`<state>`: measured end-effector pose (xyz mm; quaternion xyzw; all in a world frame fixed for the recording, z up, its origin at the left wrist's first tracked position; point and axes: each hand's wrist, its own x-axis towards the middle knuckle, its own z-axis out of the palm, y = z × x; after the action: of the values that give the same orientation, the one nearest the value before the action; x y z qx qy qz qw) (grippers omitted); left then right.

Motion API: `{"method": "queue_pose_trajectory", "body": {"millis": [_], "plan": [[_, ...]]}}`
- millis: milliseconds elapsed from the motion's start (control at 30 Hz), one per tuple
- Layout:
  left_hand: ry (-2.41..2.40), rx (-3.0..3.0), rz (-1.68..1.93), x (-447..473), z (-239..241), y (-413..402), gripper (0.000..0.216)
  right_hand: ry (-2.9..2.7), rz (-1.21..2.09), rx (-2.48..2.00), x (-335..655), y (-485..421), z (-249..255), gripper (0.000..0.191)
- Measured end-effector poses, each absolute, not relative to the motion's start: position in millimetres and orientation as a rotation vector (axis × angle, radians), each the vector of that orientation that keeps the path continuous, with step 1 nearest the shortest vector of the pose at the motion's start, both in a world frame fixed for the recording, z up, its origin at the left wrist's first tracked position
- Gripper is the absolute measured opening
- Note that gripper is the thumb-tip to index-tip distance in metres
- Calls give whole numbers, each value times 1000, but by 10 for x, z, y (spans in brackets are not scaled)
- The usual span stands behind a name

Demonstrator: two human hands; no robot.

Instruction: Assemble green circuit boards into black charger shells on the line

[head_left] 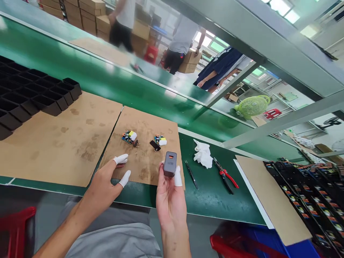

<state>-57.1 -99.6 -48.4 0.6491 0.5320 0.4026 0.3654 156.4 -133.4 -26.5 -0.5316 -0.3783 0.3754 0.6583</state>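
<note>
A black charger housing with a small orange-red port on its face is held upright in my right hand, a white finger cot on the thumb. My left hand hovers over the cardboard's near edge, thumb and fingers apart, with white finger cots and nothing in its grasp. Beyond it lies a circuit board with yellow and white parts and a brown pronged piece at its corner. Further right, a second circuit board rests beside a small black plug piece.
Tweezers, red-black pliers and a crumpled white tissue lie on the green bench to the right. Black trays stand at left; a rack of boards is at far right. People and boxes appear behind the metal frame.
</note>
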Motion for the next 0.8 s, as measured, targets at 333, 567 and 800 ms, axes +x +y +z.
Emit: {"method": "queue_pose_trajectory", "body": {"millis": [333, 567, 800], "plan": [[1380, 1724, 1037, -559, -466, -982, 41, -1500, 215, -1437, 1801, -1343, -285, 23], [1367, 1731, 1022, -562, -434, -978, 39, -1229, 564, -1446, 1842, -1225, -368, 25], [1361, 1767, 1063, -554, -525, -1007, 40, -843, 958, -1282, 1882, -970, -199, 46]]}}
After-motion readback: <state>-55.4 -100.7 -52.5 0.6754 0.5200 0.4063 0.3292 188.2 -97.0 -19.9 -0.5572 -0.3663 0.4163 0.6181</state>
